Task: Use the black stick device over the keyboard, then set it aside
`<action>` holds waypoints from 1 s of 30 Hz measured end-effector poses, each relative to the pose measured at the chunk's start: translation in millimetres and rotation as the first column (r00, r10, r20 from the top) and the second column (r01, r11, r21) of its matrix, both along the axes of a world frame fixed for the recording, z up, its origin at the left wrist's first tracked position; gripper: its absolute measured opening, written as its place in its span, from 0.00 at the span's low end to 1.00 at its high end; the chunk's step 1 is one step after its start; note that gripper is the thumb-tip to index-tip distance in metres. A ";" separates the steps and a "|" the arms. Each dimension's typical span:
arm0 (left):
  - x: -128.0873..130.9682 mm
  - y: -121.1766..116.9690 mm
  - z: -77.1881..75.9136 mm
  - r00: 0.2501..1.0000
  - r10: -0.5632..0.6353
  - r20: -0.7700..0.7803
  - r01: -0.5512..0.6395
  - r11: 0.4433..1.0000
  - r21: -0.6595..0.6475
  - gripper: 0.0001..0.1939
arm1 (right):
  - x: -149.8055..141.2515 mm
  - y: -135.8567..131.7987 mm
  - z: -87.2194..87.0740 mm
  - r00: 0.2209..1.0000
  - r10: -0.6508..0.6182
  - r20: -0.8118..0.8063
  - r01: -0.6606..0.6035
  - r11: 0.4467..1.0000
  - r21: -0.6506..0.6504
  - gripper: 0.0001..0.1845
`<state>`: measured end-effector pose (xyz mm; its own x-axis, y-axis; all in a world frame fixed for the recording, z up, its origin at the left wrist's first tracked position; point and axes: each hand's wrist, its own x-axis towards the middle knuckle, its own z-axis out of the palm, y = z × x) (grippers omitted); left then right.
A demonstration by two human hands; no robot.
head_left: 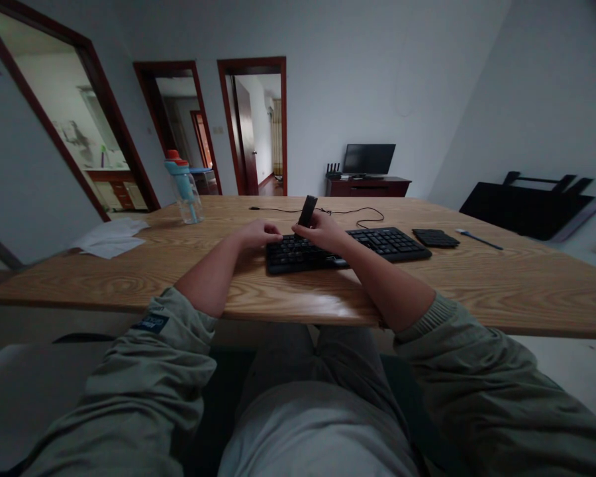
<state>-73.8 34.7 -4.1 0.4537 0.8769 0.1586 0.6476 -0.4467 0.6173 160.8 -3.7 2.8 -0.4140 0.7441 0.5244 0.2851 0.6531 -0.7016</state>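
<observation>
A black keyboard (395,245) lies on the wooden table in front of me, part of its left half covered by my hands. My left hand (257,234) is at its far left corner, fingers bent and thumb against the edge. My right hand (322,232) is over the left half of the keys, pinching a flat black bar-shaped object (307,211) that stands upright; its lower end is hidden. To the keyboard's right sits a patch of black keycaps (435,238) laid close together. Beyond them is a thin blue-handled brush (479,239) with a pale tip.
The keyboard's black cable (372,212) curls across the table behind it. A clear bottle (183,189) with a red and blue top stands at the left, near white tissues (112,237). The table's front edge (298,317) is close to my body. A monitor (369,159) stands farther back.
</observation>
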 end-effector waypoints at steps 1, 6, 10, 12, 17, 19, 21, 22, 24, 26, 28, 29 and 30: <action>0.2 -0.4 0.0 1.000 0.008 -0.009 -0.008 1.000 0.000 0.15 | 1.8 0.6 0.0 1.000 -0.016 0.008 0.016 1.000 0.009 0.11; -0.1 0.1 -1.0 1.000 0.013 -0.021 -0.013 1.000 0.013 0.14 | 8.6 7.1 -2.9 0.996 -0.083 0.044 0.081 0.996 0.038 0.12; 2.3 -3.6 1.9 1.000 0.005 -0.005 -0.005 1.000 0.012 0.14 | 8.0 8.1 -4.4 0.993 -0.101 0.057 0.098 0.994 0.042 0.12; 6.8 -8.9 4.4 1.000 -0.018 0.000 0.018 1.000 0.014 0.15 | 6.8 8.2 -5.4 0.992 -0.114 0.058 0.111 0.993 0.044 0.13; 25.5 -22.3 5.5 0.991 -0.126 -0.038 0.127 0.991 0.052 0.19 | 5.2 10.4 -8.7 0.991 -0.133 0.033 0.131 0.989 0.067 0.13; 32.2 -24.9 4.4 0.985 -0.165 -0.060 0.169 0.983 0.075 0.18 | 5.0 11.0 -8.9 0.991 -0.129 0.025 0.127 0.990 0.061 0.11; 36.3 -26.2 3.9 0.980 -0.184 -0.076 0.191 0.977 0.099 0.16 | 4.7 10.6 -8.4 0.990 -0.140 0.029 0.138 0.989 0.051 0.09; 37.4 -26.5 4.0 0.979 -0.187 -0.081 0.195 0.975 0.110 0.15 | 4.4 10.1 -8.0 0.989 -0.146 0.029 0.145 0.989 0.045 0.08; 37.9 -26.7 4.6 0.979 -0.184 -0.087 0.194 0.973 0.125 0.14 | 3.0 8.4 -7.8 0.990 -0.143 0.019 0.143 0.990 0.010 0.07; 36.9 -26.5 5.1 0.980 -0.174 -0.092 0.185 0.974 0.128 0.14 | 0.7 6.0 -8.4 0.991 -0.133 -0.018 0.132 0.990 -0.049 0.06; 35.4 -26.1 5.3 0.981 -0.169 -0.095 0.181 0.975 0.129 0.14 | -2.4 3.0 -9.9 0.989 -0.126 -0.071 0.117 0.987 -0.113 0.06; 34.8 -26.1 5.3 0.980 -0.173 -0.096 0.184 0.975 0.126 0.14 | -4.2 1.3 -10.9 0.986 -0.127 -0.104 0.111 0.983 -0.144 0.06; 34.3 -26.2 5.4 0.980 -0.177 -0.094 0.188 0.974 0.123 0.14 | -6.1 -0.3 -11.8 0.983 -0.125 -0.137 0.100 0.979 -0.179 0.06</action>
<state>-39.5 8.4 1.4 0.6206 0.7521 0.2221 0.5932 -0.6354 0.4943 154.7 -4.0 -9.1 -0.2505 0.8651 0.4346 0.2358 0.4899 -0.8393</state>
